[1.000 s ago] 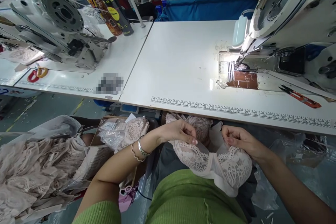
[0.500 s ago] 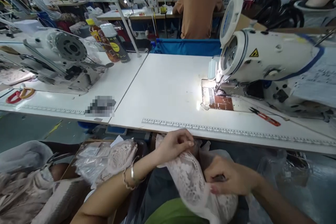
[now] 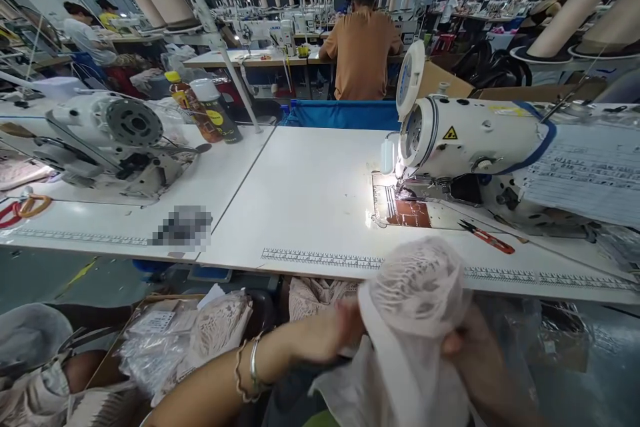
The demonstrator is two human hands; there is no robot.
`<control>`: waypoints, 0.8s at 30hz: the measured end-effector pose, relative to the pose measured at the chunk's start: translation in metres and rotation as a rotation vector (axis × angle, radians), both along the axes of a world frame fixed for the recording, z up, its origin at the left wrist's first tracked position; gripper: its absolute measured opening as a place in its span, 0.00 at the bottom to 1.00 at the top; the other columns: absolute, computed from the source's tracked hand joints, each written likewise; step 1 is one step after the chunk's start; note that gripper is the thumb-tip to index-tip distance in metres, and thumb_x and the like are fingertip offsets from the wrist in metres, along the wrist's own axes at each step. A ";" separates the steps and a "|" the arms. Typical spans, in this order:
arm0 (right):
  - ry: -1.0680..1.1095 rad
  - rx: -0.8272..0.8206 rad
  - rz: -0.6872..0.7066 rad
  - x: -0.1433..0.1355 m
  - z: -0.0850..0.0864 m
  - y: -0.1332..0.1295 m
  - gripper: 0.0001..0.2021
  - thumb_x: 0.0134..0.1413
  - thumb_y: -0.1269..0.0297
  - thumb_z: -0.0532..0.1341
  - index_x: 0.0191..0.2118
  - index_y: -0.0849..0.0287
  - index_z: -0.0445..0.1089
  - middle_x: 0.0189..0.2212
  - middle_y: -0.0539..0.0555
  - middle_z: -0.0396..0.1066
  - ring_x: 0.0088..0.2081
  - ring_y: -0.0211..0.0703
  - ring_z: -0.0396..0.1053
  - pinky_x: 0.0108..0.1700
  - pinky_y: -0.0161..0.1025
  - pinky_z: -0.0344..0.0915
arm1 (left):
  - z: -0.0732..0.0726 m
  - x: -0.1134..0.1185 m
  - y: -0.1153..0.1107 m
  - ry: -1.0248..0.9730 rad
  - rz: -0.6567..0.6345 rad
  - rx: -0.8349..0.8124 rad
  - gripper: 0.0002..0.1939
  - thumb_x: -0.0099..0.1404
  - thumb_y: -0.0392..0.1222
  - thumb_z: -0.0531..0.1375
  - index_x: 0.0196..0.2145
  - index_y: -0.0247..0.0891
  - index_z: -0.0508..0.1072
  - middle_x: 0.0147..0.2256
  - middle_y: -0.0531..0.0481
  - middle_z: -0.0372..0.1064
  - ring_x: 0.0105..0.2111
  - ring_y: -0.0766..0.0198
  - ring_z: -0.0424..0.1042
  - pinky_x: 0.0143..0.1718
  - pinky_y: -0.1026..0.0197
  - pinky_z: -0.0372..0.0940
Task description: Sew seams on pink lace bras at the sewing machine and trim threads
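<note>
A pale pink lace bra (image 3: pixel 420 287) is raised in front of me at the table's front edge, its rounded lace cup uppermost and plain cloth hanging below. My right hand (image 3: pixel 473 353) grips it from the right side, thumb against the cloth and the other fingers mostly hidden behind. At its left edge, my left hand (image 3: pixel 330 333) is closed on the cloth, blurred by motion. More pink lace (image 3: pixel 317 297) lies below the table edge, behind my left hand.
A lit sewing machine (image 3: pixel 470 137) stands right on the white table (image 3: pixel 305 193), with thread snips (image 3: pixel 487 238) before it. Another machine (image 3: pixel 110 140) and two bottles (image 3: pixel 215 110) are left. A box of bagged lace pieces (image 3: pixel 160 340) sits low left. Another person (image 3: pixel 363 53) sits ahead.
Both hands have lifted the bra from my lap to the table's edge and turned it so the cup faces up. My view has tilted upward.
</note>
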State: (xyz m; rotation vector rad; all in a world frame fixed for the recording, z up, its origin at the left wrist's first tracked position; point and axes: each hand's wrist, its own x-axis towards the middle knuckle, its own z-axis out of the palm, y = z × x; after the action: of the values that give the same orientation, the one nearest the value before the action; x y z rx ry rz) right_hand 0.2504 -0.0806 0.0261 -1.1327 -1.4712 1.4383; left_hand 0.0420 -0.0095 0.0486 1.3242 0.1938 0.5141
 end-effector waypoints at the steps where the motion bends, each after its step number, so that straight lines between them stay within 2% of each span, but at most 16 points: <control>1: -0.029 0.045 -0.057 -0.005 0.003 0.006 0.29 0.54 0.29 0.55 0.24 0.52 0.64 0.18 0.52 0.55 0.26 0.50 0.60 0.30 0.46 0.61 | 0.002 0.002 0.015 -0.026 0.101 -0.153 0.45 0.65 0.77 0.45 0.55 0.33 0.73 0.51 0.33 0.74 0.56 0.44 0.71 0.59 0.46 0.65; 3: -0.133 0.104 -0.124 -0.011 0.008 0.024 0.28 0.58 0.35 0.58 0.22 0.54 0.57 0.18 0.48 0.51 0.23 0.42 0.54 0.28 0.41 0.56 | 0.008 0.001 0.048 -0.019 0.353 -0.339 0.33 0.65 0.67 0.57 0.49 0.32 0.76 0.45 0.35 0.77 0.51 0.46 0.75 0.55 0.47 0.69; 5: -0.251 0.100 -0.100 -0.010 0.008 0.044 0.26 0.62 0.38 0.54 0.24 0.54 0.55 0.20 0.46 0.49 0.23 0.39 0.53 0.27 0.37 0.52 | 0.014 -0.003 0.087 -0.013 0.556 -0.317 0.24 0.56 0.52 0.70 0.44 0.31 0.76 0.39 0.38 0.78 0.44 0.47 0.78 0.52 0.48 0.72; 7: -0.388 0.100 -0.098 -0.005 0.002 0.061 0.24 0.62 0.40 0.52 0.25 0.54 0.54 0.21 0.45 0.50 0.24 0.38 0.53 0.27 0.35 0.52 | 0.016 -0.006 0.126 0.080 0.678 -0.195 0.21 0.54 0.47 0.71 0.41 0.30 0.75 0.36 0.39 0.78 0.40 0.49 0.79 0.48 0.48 0.73; 10: -0.571 0.131 -0.187 0.004 -0.010 0.075 0.19 0.62 0.47 0.51 0.25 0.54 0.52 0.20 0.46 0.52 0.24 0.39 0.54 0.28 0.35 0.52 | 0.009 -0.008 0.175 0.374 0.803 0.069 0.15 0.57 0.45 0.68 0.38 0.32 0.73 0.34 0.41 0.76 0.35 0.51 0.78 0.43 0.47 0.75; 13: -0.659 0.156 -0.297 0.008 -0.018 0.078 0.14 0.62 0.54 0.49 0.26 0.53 0.52 0.21 0.49 0.58 0.25 0.42 0.57 0.29 0.37 0.49 | -0.004 -0.009 0.200 0.527 0.938 0.229 0.12 0.60 0.38 0.66 0.40 0.33 0.71 0.38 0.41 0.73 0.38 0.51 0.77 0.45 0.41 0.73; 16: -0.765 0.153 -0.286 0.008 -0.015 0.081 0.13 0.62 0.57 0.47 0.27 0.52 0.54 0.19 0.48 0.59 0.23 0.43 0.58 0.27 0.37 0.50 | -0.016 -0.001 0.197 0.532 1.013 0.370 0.11 0.62 0.32 0.62 0.43 0.36 0.70 0.47 0.39 0.71 0.51 0.50 0.72 0.58 0.37 0.64; 18: -0.778 0.127 -0.171 0.011 -0.003 0.083 0.13 0.64 0.58 0.45 0.28 0.52 0.55 0.17 0.47 0.59 0.21 0.42 0.59 0.26 0.36 0.52 | -0.024 0.013 0.184 0.492 0.854 0.526 0.09 0.62 0.32 0.63 0.40 0.38 0.73 0.49 0.43 0.72 0.55 0.51 0.70 0.63 0.41 0.60; 19: -0.774 0.110 -0.094 0.015 0.006 0.084 0.14 0.65 0.58 0.45 0.28 0.52 0.56 0.18 0.47 0.60 0.21 0.42 0.60 0.27 0.36 0.53 | -0.027 0.022 0.176 0.455 0.689 0.641 0.07 0.62 0.33 0.64 0.39 0.39 0.74 0.48 0.45 0.74 0.55 0.52 0.71 0.63 0.44 0.61; 20: -0.776 0.096 -0.013 0.022 0.017 0.085 0.15 0.66 0.58 0.45 0.28 0.52 0.56 0.18 0.47 0.62 0.22 0.42 0.61 0.27 0.36 0.54 | -0.030 0.032 0.168 0.395 0.414 0.864 0.07 0.65 0.35 0.63 0.42 0.39 0.75 0.50 0.44 0.74 0.57 0.52 0.69 0.64 0.45 0.59; 21: -0.805 0.084 0.055 0.032 0.029 0.087 0.15 0.67 0.56 0.47 0.28 0.53 0.58 0.19 0.47 0.64 0.23 0.42 0.63 0.28 0.36 0.54 | -0.033 0.041 0.160 0.350 0.214 1.070 0.10 0.69 0.37 0.60 0.47 0.37 0.75 0.55 0.42 0.72 0.60 0.51 0.67 0.65 0.45 0.58; 22: -0.861 0.086 0.112 0.045 0.041 0.089 0.16 0.67 0.55 0.50 0.27 0.53 0.58 0.20 0.48 0.66 0.23 0.42 0.64 0.28 0.36 0.54 | -0.036 0.051 0.153 0.334 0.085 1.244 0.13 0.72 0.39 0.58 0.52 0.35 0.73 0.58 0.39 0.70 0.62 0.49 0.64 0.66 0.45 0.57; 23: -0.922 0.094 0.164 0.060 0.051 0.092 0.16 0.66 0.54 0.52 0.26 0.53 0.59 0.21 0.48 0.67 0.24 0.42 0.65 0.27 0.36 0.53 | -0.039 0.059 0.148 0.344 0.017 1.385 0.17 0.74 0.41 0.55 0.56 0.32 0.70 0.60 0.36 0.67 0.63 0.47 0.62 0.65 0.44 0.57; 24: -1.003 0.116 0.196 0.075 0.060 0.096 0.16 0.65 0.54 0.54 0.25 0.53 0.60 0.20 0.48 0.68 0.23 0.43 0.65 0.27 0.37 0.51 | -0.041 0.067 0.143 0.377 0.021 1.474 0.20 0.75 0.44 0.55 0.58 0.30 0.68 0.61 0.34 0.65 0.64 0.46 0.61 0.65 0.44 0.57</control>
State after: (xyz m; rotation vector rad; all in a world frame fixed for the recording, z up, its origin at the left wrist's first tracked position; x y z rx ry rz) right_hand 0.3254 0.0152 0.0858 -1.7950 -2.3462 0.8709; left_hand 0.1093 0.1336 0.0073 2.8655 0.1215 0.3896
